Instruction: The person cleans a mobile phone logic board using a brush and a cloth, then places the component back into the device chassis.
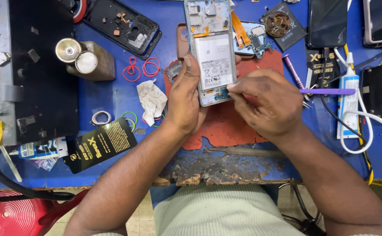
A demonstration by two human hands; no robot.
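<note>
An opened smartphone [210,48] with its back cover off shows a white battery and circuit parts. My left hand [184,100] grips its lower left edge and holds it over a red mat [226,126]. My right hand [267,102] is at the phone's bottom edge, fingertips pinched at the small board there, and it holds a purple-handled tool [328,91] that sticks out to the right.
A blue workbench [112,91] carries a black phone shell [123,24], loose boards, rubber bands, a crumpled cloth [152,100], a glue tube [349,98], white cable, dark phones at the back right, a black packet [99,144] and a metal spudger [243,151] near the worn front edge.
</note>
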